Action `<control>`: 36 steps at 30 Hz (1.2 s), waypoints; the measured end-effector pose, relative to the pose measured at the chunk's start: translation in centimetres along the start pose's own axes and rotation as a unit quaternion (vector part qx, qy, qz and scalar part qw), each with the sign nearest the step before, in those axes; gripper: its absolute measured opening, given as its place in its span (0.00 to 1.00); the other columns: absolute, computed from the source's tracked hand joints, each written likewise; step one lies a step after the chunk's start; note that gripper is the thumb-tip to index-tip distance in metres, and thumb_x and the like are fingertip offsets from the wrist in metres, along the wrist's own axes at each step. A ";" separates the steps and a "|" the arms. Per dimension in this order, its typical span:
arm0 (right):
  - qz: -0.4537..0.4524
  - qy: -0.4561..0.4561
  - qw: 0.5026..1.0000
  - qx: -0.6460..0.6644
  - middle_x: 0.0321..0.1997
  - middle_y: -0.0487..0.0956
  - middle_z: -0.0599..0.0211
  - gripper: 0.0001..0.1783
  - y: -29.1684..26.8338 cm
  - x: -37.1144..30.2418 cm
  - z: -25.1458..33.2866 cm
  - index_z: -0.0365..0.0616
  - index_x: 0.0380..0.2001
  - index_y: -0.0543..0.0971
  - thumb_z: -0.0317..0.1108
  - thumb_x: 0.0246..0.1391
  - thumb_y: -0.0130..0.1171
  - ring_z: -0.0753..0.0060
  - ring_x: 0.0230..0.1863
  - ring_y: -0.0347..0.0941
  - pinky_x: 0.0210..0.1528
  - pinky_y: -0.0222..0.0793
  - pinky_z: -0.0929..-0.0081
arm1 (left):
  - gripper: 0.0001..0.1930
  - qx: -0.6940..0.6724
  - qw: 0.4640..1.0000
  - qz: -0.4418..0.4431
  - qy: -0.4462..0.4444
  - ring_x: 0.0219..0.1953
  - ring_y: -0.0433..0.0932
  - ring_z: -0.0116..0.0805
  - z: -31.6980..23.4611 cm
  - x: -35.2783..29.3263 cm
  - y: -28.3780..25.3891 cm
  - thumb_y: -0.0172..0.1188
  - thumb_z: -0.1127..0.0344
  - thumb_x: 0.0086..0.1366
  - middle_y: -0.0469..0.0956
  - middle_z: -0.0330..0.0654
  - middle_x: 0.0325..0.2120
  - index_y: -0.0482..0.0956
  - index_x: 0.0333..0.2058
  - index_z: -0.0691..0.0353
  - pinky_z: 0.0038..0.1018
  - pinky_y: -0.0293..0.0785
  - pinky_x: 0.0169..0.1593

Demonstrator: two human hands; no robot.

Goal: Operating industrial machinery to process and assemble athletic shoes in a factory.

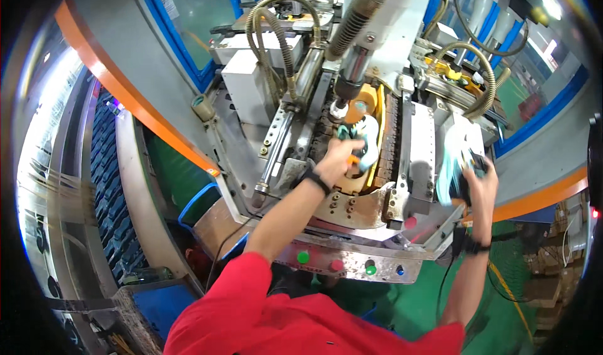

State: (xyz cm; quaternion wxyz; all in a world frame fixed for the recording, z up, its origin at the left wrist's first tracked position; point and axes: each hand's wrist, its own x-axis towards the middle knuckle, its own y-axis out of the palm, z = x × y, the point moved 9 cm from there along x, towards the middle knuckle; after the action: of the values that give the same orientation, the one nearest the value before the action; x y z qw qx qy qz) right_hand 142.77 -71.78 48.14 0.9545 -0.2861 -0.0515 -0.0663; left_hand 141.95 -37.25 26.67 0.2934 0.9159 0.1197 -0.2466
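Observation:
My left hand (337, 159) reaches into the middle of the machine, its fingers closed round a shoe (369, 144) with a white and pale teal sole and dark parts. That shoe lies between yellow-orange pads (349, 184) and dark segmented side walls, under a metal press rod (355, 72). Out to the right, my right hand (482, 188) grips a second shoe (450, 169), pale teal, white and black, held in the air beside the machine. Motion blurs both shoes, and their undersides are partly hidden.
White metal blocks (248, 81) and ribbed hoses (276, 3) flank the press. A front panel (402, 270) carries green, red and blue buttons. Orange-edged guards (138, 107) curve round at left and right. A rack of dark blue pieces (116, 185) stands at far left.

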 end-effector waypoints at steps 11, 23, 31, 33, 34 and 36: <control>0.140 -0.045 0.945 -0.292 0.40 0.80 0.40 0.26 33.9 8.5 1.3 0.30 0.40 0.73 0.41 0.44 0.62 0.45 0.45 0.78 0.48 0.74 0.57 | 0.32 -0.015 0.990 -0.091 0.103 0.51 0.76 0.35 -3.3 -37.1 -15.9 0.65 0.73 0.54 0.75 0.45 0.50 0.65 0.58 0.72 0.31 0.69 0.58; 0.249 -0.320 0.914 -0.033 0.41 0.79 0.49 0.16 29.6 -17.0 12.7 0.37 0.45 0.75 0.28 0.52 0.54 0.46 0.41 0.76 0.43 0.70 0.55 | 0.17 -0.038 0.852 -0.487 0.188 0.40 0.78 0.30 9.9 -53.1 -24.4 0.60 0.69 0.62 0.78 0.38 0.40 0.75 0.50 0.65 0.26 0.75 0.41; 0.402 -0.441 0.802 -0.032 0.43 0.73 0.51 0.13 40.0 -34.3 -3.6 0.38 0.42 0.74 0.25 0.50 0.55 0.48 0.48 0.68 0.51 0.64 0.57 | 0.14 -0.328 0.823 -0.415 0.207 0.38 0.79 0.27 17.2 -54.6 -21.0 0.60 0.66 0.64 0.79 0.38 0.38 0.75 0.47 0.67 0.24 0.75 0.41; 0.439 -0.416 0.796 0.018 0.42 0.70 0.51 0.14 41.8 -34.3 -6.0 0.37 0.43 0.74 0.23 0.51 0.50 0.49 0.45 0.66 0.51 0.61 0.58 | 0.13 -0.335 0.803 -0.452 0.198 0.35 0.79 0.27 21.8 -56.3 -22.3 0.61 0.65 0.64 0.79 0.38 0.36 0.77 0.43 0.66 0.25 0.76 0.39; 0.457 -0.364 0.811 0.032 0.42 0.70 0.50 0.14 41.6 -34.4 -5.7 0.37 0.43 0.74 0.23 0.51 0.50 0.48 0.46 0.66 0.50 0.61 0.58 | 0.11 -0.327 0.787 -0.498 0.163 0.34 0.79 0.27 23.7 -58.0 -22.6 0.62 0.66 0.63 0.79 0.39 0.35 0.77 0.41 0.66 0.26 0.76 0.37; 0.394 -0.439 0.807 -0.008 0.37 0.71 0.53 0.10 40.6 -34.3 -4.4 0.38 0.40 0.76 0.22 0.54 0.50 0.51 0.41 0.69 0.45 0.65 0.62 | 0.10 -0.386 0.735 -0.530 0.175 0.34 0.79 0.30 26.7 -60.3 -23.3 0.63 0.67 0.62 0.79 0.40 0.33 0.78 0.40 0.66 0.29 0.76 0.36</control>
State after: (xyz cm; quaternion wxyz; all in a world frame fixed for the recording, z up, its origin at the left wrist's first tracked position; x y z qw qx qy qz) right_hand 115.60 -37.33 17.88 0.7719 -0.2878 -0.3479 0.4475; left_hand 72.09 -39.03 28.17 0.4174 0.5392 0.7197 -0.1304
